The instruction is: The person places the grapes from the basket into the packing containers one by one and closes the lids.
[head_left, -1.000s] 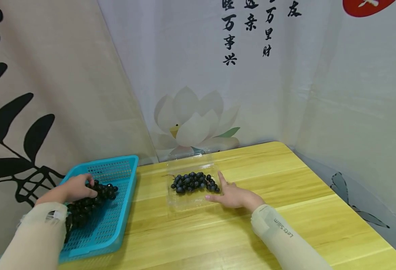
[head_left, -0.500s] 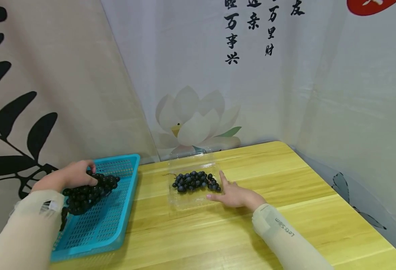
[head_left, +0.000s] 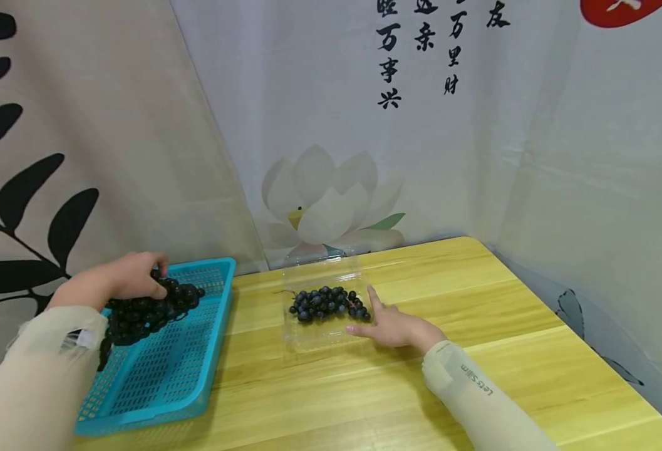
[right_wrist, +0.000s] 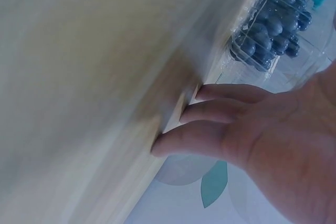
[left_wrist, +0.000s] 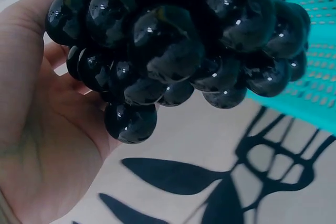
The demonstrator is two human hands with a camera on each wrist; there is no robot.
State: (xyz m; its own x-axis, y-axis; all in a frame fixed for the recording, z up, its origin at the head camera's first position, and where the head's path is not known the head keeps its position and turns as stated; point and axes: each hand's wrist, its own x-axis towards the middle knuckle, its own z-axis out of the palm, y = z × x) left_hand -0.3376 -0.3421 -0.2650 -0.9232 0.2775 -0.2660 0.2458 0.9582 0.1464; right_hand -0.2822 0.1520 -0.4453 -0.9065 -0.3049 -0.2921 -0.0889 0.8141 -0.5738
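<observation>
My left hand (head_left: 130, 275) grips a large bunch of dark grapes (head_left: 144, 319) from above, over the blue plastic basket (head_left: 195, 394) at the left. In the left wrist view the glossy grapes (left_wrist: 168, 43) fill the space in front of the palm, with the teal basket wall (left_wrist: 320, 72) behind. A smaller bunch of grapes (head_left: 322, 304) lies in a clear plastic container (head_left: 314, 341) mid-table. Beside that container's right side my right hand (head_left: 395, 326) rests with thumb and index finger spread. The right wrist view has its other fingers (right_wrist: 197, 140) straight, with tips on the wood.
The wooden table (head_left: 421, 394) ends at a rounded far right corner. A pale curtain (head_left: 336, 125) with printed leaves, a lotus and black characters hangs right behind it. The container's clear lid (head_left: 314, 257) stands open toward the curtain.
My left hand has lifted the large bunch of grapes up from the basket floor, baring more of the basket. The right hand stays beside the container.
</observation>
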